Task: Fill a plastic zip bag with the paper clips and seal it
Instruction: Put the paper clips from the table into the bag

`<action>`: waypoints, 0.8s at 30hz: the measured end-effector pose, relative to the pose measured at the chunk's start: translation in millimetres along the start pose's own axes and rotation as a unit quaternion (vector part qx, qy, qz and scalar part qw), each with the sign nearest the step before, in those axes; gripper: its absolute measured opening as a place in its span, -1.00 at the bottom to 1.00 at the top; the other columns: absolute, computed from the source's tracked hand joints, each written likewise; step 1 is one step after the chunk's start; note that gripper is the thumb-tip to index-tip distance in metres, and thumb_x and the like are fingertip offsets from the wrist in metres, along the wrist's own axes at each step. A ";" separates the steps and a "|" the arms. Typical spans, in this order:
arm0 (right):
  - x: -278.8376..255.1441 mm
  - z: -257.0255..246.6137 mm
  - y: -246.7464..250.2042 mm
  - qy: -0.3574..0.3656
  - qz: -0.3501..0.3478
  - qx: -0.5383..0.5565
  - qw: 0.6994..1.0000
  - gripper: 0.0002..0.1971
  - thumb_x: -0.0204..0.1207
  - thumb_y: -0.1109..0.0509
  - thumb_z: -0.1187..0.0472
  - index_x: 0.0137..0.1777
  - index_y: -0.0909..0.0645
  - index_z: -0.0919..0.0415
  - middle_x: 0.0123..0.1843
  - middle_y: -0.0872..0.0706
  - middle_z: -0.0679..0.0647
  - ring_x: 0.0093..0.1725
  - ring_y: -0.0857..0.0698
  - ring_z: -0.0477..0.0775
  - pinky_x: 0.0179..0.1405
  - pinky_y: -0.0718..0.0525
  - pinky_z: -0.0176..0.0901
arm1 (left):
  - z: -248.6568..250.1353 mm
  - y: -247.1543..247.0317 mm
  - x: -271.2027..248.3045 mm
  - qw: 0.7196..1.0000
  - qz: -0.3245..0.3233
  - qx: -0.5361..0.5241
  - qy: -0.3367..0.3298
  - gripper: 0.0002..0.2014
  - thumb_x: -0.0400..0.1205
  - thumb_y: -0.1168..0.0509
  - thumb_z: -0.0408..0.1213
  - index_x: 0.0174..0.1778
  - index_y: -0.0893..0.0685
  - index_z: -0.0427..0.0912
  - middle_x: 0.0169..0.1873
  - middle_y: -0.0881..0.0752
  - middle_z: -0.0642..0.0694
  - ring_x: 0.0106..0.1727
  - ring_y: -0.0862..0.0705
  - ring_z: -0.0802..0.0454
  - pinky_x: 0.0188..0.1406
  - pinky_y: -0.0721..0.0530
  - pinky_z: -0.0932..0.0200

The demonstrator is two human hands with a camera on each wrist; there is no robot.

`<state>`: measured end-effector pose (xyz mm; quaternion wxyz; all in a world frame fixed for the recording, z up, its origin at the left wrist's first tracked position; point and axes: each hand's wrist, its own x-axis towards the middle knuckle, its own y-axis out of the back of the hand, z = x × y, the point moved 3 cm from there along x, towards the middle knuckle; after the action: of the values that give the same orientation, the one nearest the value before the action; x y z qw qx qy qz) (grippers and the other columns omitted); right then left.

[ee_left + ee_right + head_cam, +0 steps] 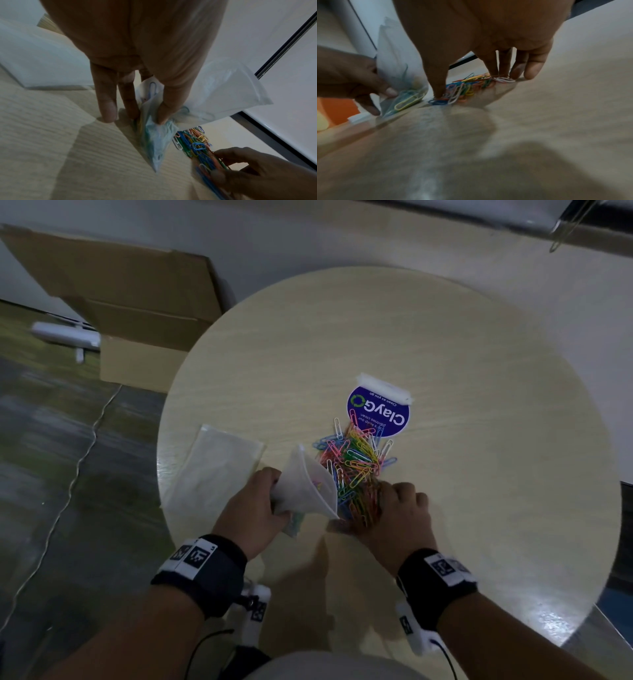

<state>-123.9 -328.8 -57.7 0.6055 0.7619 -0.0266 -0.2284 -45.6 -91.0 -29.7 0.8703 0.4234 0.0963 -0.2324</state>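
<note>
The left hand (255, 508) reaches in over the near edge of the round table (479, 474), thumb and fingers pinching the zip bag (305, 484) low down, so its mouth stands open, tilted toward the pile; a few clips already lie in its bottom corner, which touches the tabletop. The right hand (402, 511) comes down palm-first on the near end of the paper clips (356, 467), thumb and fingertips planted on either side of a bunch and drawn in around it, just beside the bag's mouth. The coloured heap runs from there toward the table's middle, its far end overlapping a blue round sticker (378, 410). A second flat clear bag (212, 467) lies left of the left hand at the table's edge. Cardboard boxes (137, 302) stand on the floor beyond
</note>
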 end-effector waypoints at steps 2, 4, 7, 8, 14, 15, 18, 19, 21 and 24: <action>-3.9 -2.4 0.0 0.022 0.007 0.009 1.000 -0.33 0.33 -0.22 -0.50 0.26 -0.51 -0.03 0.09 -0.56 0.02 0.06 -0.49 0.21 0.05 -0.46 0.04 | 0.5 0.1 -0.7 1.000 -0.002 0.001 -0.003 -0.60 0.50 -0.50 -0.19 0.12 -0.45 0.15 0.05 -0.68 0.03 -0.03 -0.72 -0.10 -0.06 -0.72 -0.13; -4.7 -4.0 2.9 0.035 0.012 0.044 0.998 -0.54 0.46 -0.35 -0.15 0.28 -0.54 0.05 0.10 -0.55 0.11 0.04 -0.49 0.26 0.09 -0.51 0.07 | 1.5 -0.1 -1.1 1.000 -0.004 0.005 -0.007 -0.61 0.51 -0.49 -0.20 0.13 -0.45 0.13 0.08 -0.67 0.02 -0.02 -0.71 -0.11 -0.05 -0.72 -0.14; -3.2 -4.4 8.1 0.053 0.010 0.067 0.996 -0.65 0.51 -0.35 0.12 0.29 -0.58 0.12 0.08 -0.59 0.20 0.04 -0.54 0.33 0.06 -0.56 0.08 | 3.4 -0.4 -1.6 1.000 -0.005 0.010 -0.009 -0.61 0.50 -0.48 -0.21 0.15 -0.47 0.10 0.09 -0.66 0.01 -0.01 -0.71 -0.14 -0.05 -0.72 -0.13; -2.4 -3.7 9.4 0.056 0.007 0.075 0.996 -0.66 0.51 -0.34 0.17 0.28 -0.60 0.15 0.06 -0.61 0.23 0.04 -0.57 0.35 0.04 -0.57 0.08 | 3.9 -0.2 -1.8 1.000 -0.004 0.013 -0.009 -0.60 0.49 -0.48 -0.21 0.15 -0.47 0.09 0.10 -0.66 0.00 -0.01 -0.71 -0.16 -0.04 -0.72 -0.13; 1.5 4.8 21.7 0.045 -0.009 0.106 0.993 -0.76 0.55 -0.30 0.06 0.14 -0.68 0.07 -0.06 -0.67 0.20 0.00 -0.67 0.32 -0.12 -0.57 -0.01 | 4.9 -0.7 0.0 1.000 -0.005 0.020 -0.016 -0.60 0.50 -0.47 -0.20 0.17 -0.47 0.08 0.13 -0.64 -0.02 0.02 -0.70 -0.19 -0.04 -0.72 -0.14; 0.9 6.8 26.5 0.039 -0.012 0.112 0.993 -0.78 0.55 -0.29 0.05 0.09 -0.69 0.06 -0.08 -0.68 0.18 0.00 -0.67 0.30 -0.16 -0.53 -0.04 | 5.0 -1.0 0.2 1.000 -0.006 0.019 -0.017 -0.60 0.50 -0.47 -0.20 0.19 -0.48 0.06 0.14 -0.64 -0.03 0.03 -0.70 -0.20 -0.03 -0.72 -0.15; -1.4 9.9 48.5 0.029 -0.010 0.124 0.992 -0.83 0.49 -0.33 0.09 -0.01 -0.72 0.07 -0.07 -0.73 0.18 0.01 -0.68 0.30 -0.18 -0.51 -0.06 | 5.4 -1.6 0.8 1.000 -0.004 0.023 -0.019 -0.58 0.50 -0.48 -0.21 0.22 -0.48 0.04 0.18 -0.63 -0.05 0.06 -0.70 -0.21 -0.01 -0.71 -0.17; -2.8 9.0 59.0 0.031 -0.001 0.131 0.991 -0.84 0.47 -0.36 0.10 -0.03 -0.73 0.08 -0.07 -0.75 0.18 0.00 -0.69 0.30 -0.16 -0.56 -0.03 | 5.6 -1.8 1.0 1.000 -0.003 0.024 -0.019 -0.57 0.50 -0.48 -0.21 0.22 -0.48 0.03 0.19 -0.63 -0.05 0.06 -0.70 -0.21 0.00 -0.71 -0.16; -5.7 3.1 83.0 0.047 0.025 0.149 0.987 -0.87 0.45 -0.39 0.11 -0.10 -0.74 0.10 -0.12 -0.78 0.16 -0.06 -0.70 0.28 -0.15 -0.63 0.01 | 6.5 -1.5 1.4 1.000 -0.001 0.024 -0.016 -0.55 0.49 -0.50 -0.22 0.24 -0.49 0.01 0.20 -0.64 -0.06 0.09 -0.70 -0.21 0.02 -0.70 -0.12; -11.0 -11.7 118.4 0.081 0.036 0.184 0.979 -0.87 0.45 -0.42 0.09 -0.20 -0.71 0.14 -0.31 -0.73 0.10 -0.26 -0.66 0.17 -0.25 -0.58 -0.01 | 8.8 -1.2 2.3 0.999 0.001 0.027 -0.016 -0.53 0.48 -0.50 -0.23 0.26 -0.49 -0.02 0.21 -0.65 -0.08 0.12 -0.70 -0.21 0.05 -0.68 -0.08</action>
<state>-101.3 -346.1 58.4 0.4631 0.8747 -0.0463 -0.1350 -44.5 -99.3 -25.8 0.8601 0.4431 0.0752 -0.2413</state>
